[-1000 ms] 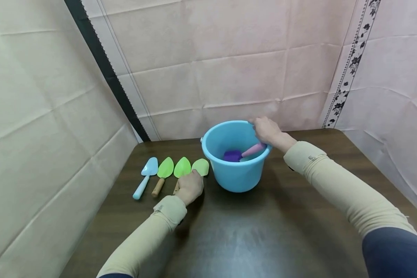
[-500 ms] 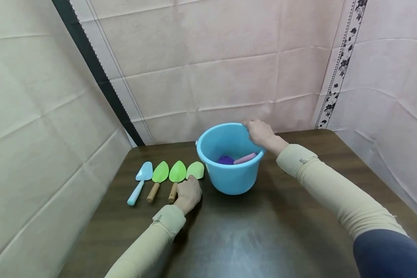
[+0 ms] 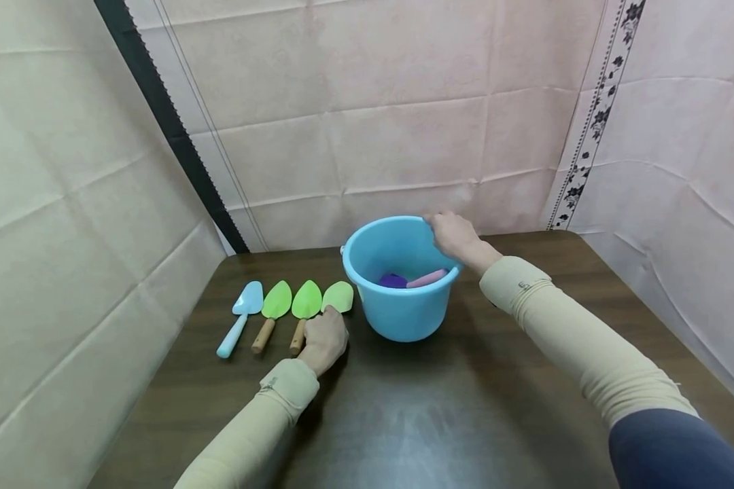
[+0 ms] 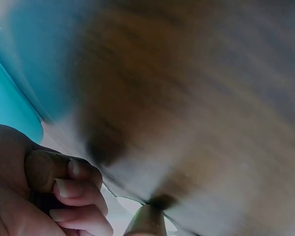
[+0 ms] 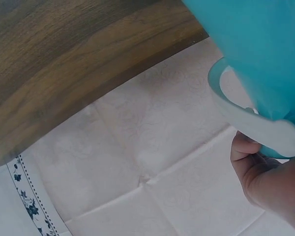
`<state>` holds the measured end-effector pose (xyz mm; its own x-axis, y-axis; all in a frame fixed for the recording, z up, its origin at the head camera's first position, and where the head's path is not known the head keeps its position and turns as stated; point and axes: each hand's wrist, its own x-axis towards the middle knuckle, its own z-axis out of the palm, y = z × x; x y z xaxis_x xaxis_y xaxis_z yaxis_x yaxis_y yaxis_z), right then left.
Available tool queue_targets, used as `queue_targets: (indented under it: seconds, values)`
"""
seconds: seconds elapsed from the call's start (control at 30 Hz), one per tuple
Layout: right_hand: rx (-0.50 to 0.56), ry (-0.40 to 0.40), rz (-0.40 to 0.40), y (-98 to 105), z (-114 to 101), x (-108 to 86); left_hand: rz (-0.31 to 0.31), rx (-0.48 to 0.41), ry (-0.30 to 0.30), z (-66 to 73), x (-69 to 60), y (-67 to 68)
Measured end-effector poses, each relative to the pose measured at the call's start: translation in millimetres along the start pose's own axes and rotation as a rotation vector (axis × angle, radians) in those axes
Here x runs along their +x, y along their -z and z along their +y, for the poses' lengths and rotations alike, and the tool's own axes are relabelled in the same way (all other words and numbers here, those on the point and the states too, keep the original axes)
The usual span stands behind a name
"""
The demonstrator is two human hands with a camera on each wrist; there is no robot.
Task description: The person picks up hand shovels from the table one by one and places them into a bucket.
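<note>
My left hand (image 3: 325, 337) is curled round the wooden handle (image 4: 42, 172) of the pale green, blunt-ended garden trowel (image 3: 338, 296), whose blade lies just left of the blue bucket (image 3: 404, 314). At the bucket's far right rim, my right hand (image 3: 455, 238) grips the edge, with the white bail handle (image 5: 265, 130) hanging beside it in the right wrist view. Inside the bucket lie a purple thing (image 3: 393, 280) and a pink handle (image 3: 427, 278); their lower parts are hidden. Left of my left hand, a green leaf-shaped trowel (image 3: 306, 300) lies with its wooden handle toward me.
Another green trowel (image 3: 277, 301) and a light blue trowel (image 3: 248, 299) lie farther left in the same row. The dark wooden table (image 3: 404, 414) has its far edge close behind the bucket. Pale cloth (image 3: 404, 149) hangs behind it and on both sides.
The head view has shifted slightly. My left hand has settled on the handle of the blunt green trowel, uncovering more of its neighbour's handle. My right hand stays on the bucket rim.
</note>
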<state>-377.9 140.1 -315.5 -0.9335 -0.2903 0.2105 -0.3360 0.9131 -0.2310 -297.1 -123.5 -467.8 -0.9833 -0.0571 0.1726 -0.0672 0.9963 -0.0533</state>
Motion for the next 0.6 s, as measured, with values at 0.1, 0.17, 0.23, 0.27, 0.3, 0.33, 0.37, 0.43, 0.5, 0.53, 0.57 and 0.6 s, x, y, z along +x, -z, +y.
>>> queue_targets:
  seconds: [0.1, 0.17, 0.23, 0.27, 0.3, 0.33, 0.37, 0.43, 0.5, 0.53, 0.57, 0.6]
  values:
    - [-0.001, -0.004, 0.006, -0.7, -0.5, -0.5, 0.005, 0.004, -0.015, -1.1, -0.1, 0.0]
    - [0.009, -0.005, 0.007, -0.6, -0.2, -0.2, 0.012, 0.008, -0.02, -1.2, 0.6, 0.8]
    - [0.014, -0.004, 0.008, -0.7, 0.2, 0.1, 0.019, 0.008, -0.022, -1.3, 0.9, 1.8]
    - [0.019, -0.005, 0.007, -0.7, 0.3, 0.2, 0.02, 0.009, -0.022, -1.3, 1.0, 2.2]
    - [0.021, -0.005, 0.007, -0.8, 0.3, 0.3, 0.023, 0.007, -0.021, -1.3, 1.3, 2.3]
    - [0.022, -0.004, 0.007, -0.8, 0.3, 0.3, 0.025, 0.002, -0.02, -1.5, 1.6, 2.3]
    - [0.024, -0.005, 0.007, -0.9, 0.3, 0.3, 0.023, 0.002, -0.019, -1.5, 1.6, 2.6]
    - [0.026, -0.006, 0.006, -0.9, 0.4, 0.2, 0.021, -0.003, -0.018, -1.2, 1.8, 3.6]
    - [0.022, -0.006, 0.005, -1.0, 0.5, 0.3, 0.015, -0.004, -0.019, -1.0, 1.9, 5.0]
    - [0.017, -0.005, 0.005, -0.9, 0.6, 0.4, 0.013, 0.0, -0.022, -0.7, 1.9, 5.9]
    - [0.013, -0.004, 0.006, -0.8, 0.7, 0.5, 0.013, 0.004, -0.026, -0.3, 2.0, 6.7]
    - [0.007, -0.002, 0.008, -0.7, 1.0, 0.5, 0.014, 0.007, -0.03, 0.0, 2.2, 7.4]
